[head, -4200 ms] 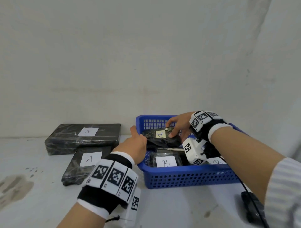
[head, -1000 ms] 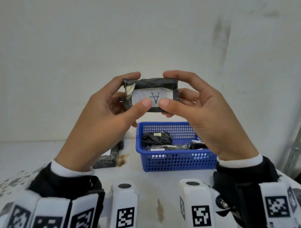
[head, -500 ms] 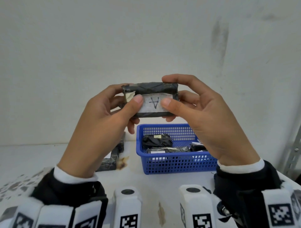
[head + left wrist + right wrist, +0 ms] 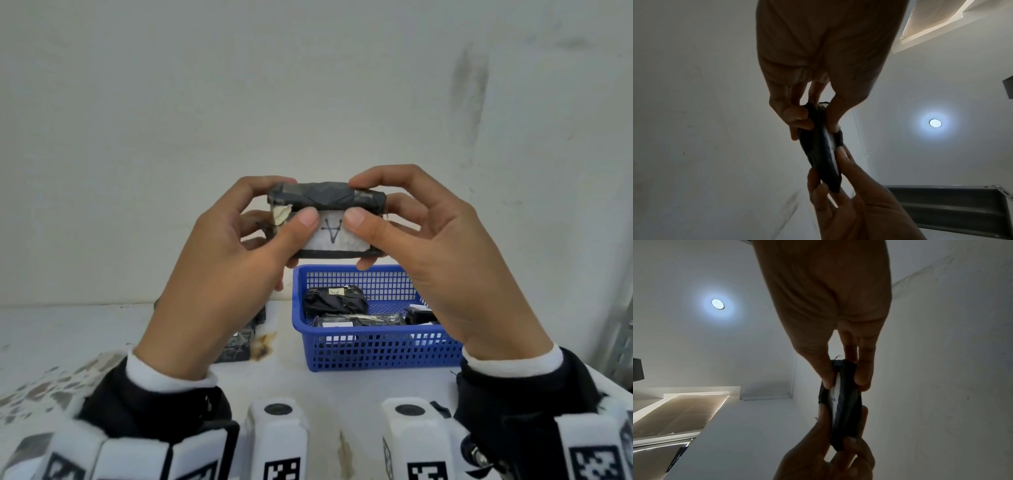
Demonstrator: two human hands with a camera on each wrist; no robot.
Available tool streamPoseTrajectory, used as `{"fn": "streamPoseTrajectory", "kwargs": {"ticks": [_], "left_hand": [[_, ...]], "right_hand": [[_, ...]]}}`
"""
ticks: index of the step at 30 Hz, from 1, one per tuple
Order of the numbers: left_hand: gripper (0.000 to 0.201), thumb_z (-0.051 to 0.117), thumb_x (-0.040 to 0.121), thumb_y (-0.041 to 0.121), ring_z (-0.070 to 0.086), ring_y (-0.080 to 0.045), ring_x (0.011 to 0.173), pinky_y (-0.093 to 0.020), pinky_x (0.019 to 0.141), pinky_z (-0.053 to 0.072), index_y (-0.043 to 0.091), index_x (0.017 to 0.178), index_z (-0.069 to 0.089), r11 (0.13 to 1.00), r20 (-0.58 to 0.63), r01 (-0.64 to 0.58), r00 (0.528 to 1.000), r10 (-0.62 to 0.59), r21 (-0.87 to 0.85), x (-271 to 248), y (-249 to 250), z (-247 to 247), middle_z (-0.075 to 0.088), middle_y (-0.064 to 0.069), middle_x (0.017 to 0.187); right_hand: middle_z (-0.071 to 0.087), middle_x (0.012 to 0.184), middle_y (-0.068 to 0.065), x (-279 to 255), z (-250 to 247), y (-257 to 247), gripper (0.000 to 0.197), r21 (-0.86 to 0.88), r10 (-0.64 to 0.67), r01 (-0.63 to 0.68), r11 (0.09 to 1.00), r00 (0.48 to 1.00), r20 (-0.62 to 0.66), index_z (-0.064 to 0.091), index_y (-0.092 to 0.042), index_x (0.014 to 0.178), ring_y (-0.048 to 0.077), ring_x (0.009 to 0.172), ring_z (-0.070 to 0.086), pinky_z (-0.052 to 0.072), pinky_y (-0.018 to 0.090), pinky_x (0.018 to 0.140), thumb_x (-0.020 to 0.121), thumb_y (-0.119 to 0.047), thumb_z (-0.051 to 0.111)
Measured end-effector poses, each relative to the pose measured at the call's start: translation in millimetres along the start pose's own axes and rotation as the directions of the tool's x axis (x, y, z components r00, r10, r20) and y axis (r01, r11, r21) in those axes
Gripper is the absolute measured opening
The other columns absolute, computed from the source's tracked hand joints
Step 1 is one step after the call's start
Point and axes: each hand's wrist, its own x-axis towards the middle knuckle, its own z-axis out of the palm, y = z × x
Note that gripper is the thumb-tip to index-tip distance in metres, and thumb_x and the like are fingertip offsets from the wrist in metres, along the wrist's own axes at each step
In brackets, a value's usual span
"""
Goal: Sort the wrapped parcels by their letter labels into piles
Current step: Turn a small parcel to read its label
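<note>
Both hands hold a small black-wrapped parcel (image 4: 327, 197) up in front of me, its white label showing a letter A upside down. My left hand (image 4: 291, 202) pinches its left end, thumb on the label and fingers behind. My right hand (image 4: 358, 198) pinches the right end the same way. The wrist views show the parcel (image 4: 822, 146) (image 4: 844, 410) edge-on between left hand (image 4: 816, 120) and right hand (image 4: 845, 378). Below stands a blue basket (image 4: 376, 349) holding other black parcels (image 4: 334, 299). More black parcels (image 4: 239, 342) lie left of it, mostly hidden by my left hand.
The basket stands on a white table (image 4: 68, 335) against a pale wall. Brown stains (image 4: 263, 346) mark the tabletop beside the basket. A grey metal rack (image 4: 620, 325) stands at the far right edge.
The A parcel came out of the basket into both hands. Over the last second it dropped slightly and tipped, showing more of its top edge; the thumbs stay on the label.
</note>
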Motion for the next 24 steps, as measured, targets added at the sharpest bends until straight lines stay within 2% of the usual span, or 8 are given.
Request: {"fn": "streamPoseTrajectory", "kwargs": {"ticks": [2, 5, 8, 11, 13, 19, 21, 24], "left_hand": [[0.04, 0.065, 0.07, 0.051, 0.06, -0.014, 0.053, -0.028, 0.05, 0.047, 0.032, 0.105, 0.067, 1.0, 0.02, 0.026, 0.999, -0.027, 0.013, -1.3, 1.2, 1.1, 0.072, 0.004, 0.076], [0.037, 0.062, 0.072, 0.049, 0.062, -0.021, 0.055, -0.035, 0.057, 0.05, 0.029, 0.102, 0.068, 1.0, 0.023, 0.017, 1.0, -0.017, 0.001, -1.8, 0.7, 2.9, 0.073, 0.001, 0.082], [0.033, 0.069, 0.075, 0.04, 0.068, -0.014, 0.067, -0.03, 0.064, 0.056, 0.027, 0.105, 0.067, 0.999, 0.033, 0.002, 0.999, -0.001, -0.039, -1.0, 0.6, 3.2, 0.074, 0.003, 0.094], [0.029, 0.076, 0.077, 0.036, 0.073, -0.018, 0.083, -0.025, 0.07, 0.058, 0.029, 0.104, 0.069, 0.995, 0.058, 0.02, 0.998, -0.015, -0.095, -0.5, 0.5, 1.9, 0.075, -0.005, 0.095], [0.026, 0.07, 0.077, 0.034, 0.073, -0.022, 0.084, -0.025, 0.074, 0.059, 0.029, 0.102, 0.069, 0.991, 0.053, 0.041, 0.998, -0.035, -0.127, 0.1, 0.8, 0.6, 0.076, -0.008, 0.092], [0.022, 0.067, 0.076, 0.039, 0.072, -0.019, 0.086, -0.024, 0.082, 0.057, 0.033, 0.098, 0.068, 0.994, 0.051, 0.03, 0.998, -0.025, -0.109, -0.3, 1.9, -0.8, 0.076, -0.001, 0.091], [0.028, 0.061, 0.073, 0.041, 0.073, -0.017, 0.082, -0.024, 0.079, 0.058, 0.031, 0.098, 0.068, 0.994, 0.03, 0.034, 0.999, -0.031, -0.1, -0.9, 1.7, -0.2, 0.076, -0.002, 0.087], [0.024, 0.061, 0.08, 0.042, 0.073, -0.017, 0.075, -0.024, 0.066, 0.059, 0.029, 0.098, 0.067, 0.997, 0.024, 0.052, 0.998, -0.051, -0.059, -1.7, 2.7, 0.9, 0.076, 0.0, 0.085]], "right_hand": [[0.072, 0.106, -0.004, -0.2, -1.2, 1.9, 0.023, -0.027, -0.002, 0.002, 1.0, 1.0, -0.003, 0.071, -0.034, 0.102, 0.045, 0.077, 0.063, 0.054, 0.033, 0.058, 0.089, -0.015, 0.073], [0.07, 0.115, -0.008, -0.9, -3.0, -1.3, 0.023, -0.016, 0.018, -0.017, 1.0, 0.999, 0.033, 0.069, -0.032, 0.109, 0.039, 0.075, 0.068, 0.052, 0.034, 0.056, 0.088, -0.024, 0.071], [0.07, 0.118, -0.007, -0.7, -2.3, -3.4, 0.041, -0.001, 0.044, -0.044, 0.999, 0.998, 0.047, 0.064, -0.032, 0.121, 0.031, 0.078, 0.074, 0.055, 0.041, 0.069, 0.081, -0.039, 0.067], [0.072, 0.116, -0.009, 0.0, -1.6, -2.0, 0.037, -0.039, 0.031, -0.029, 0.999, 0.999, 0.032, 0.062, -0.034, 0.125, 0.025, 0.083, 0.074, 0.057, 0.049, 0.091, 0.089, -0.03, 0.068], [0.071, 0.117, -0.009, 0.0, -1.0, -2.9, 0.034, -0.063, 0.04, -0.037, 0.997, 0.998, 0.043, 0.064, -0.034, 0.124, 0.019, 0.091, 0.074, 0.057, 0.044, 0.095, 0.091, -0.028, 0.066], [0.076, 0.102, 0.0, -1.2, 2.3, -5.7, 0.027, -0.083, 0.066, -0.06, 0.995, 0.996, 0.065, 0.068, -0.038, 0.114, 0.016, 0.085, 0.076, 0.058, 0.032, 0.09, 0.086, -0.037, 0.066], [0.075, 0.097, -0.003, -1.5, 2.6, -5.9, 0.029, -0.084, 0.069, -0.065, 0.994, 0.996, 0.05, 0.069, -0.04, 0.11, 0.015, 0.073, 0.073, 0.059, 0.031, 0.077, 0.081, -0.043, 0.067], [0.072, 0.088, -0.005, -1.1, 3.6, -5.2, 0.02, -0.086, 0.057, -0.052, 0.995, 0.997, 0.048, 0.07, -0.037, 0.107, 0.012, 0.065, 0.065, 0.057, 0.027, 0.068, 0.087, -0.033, 0.069]]}}
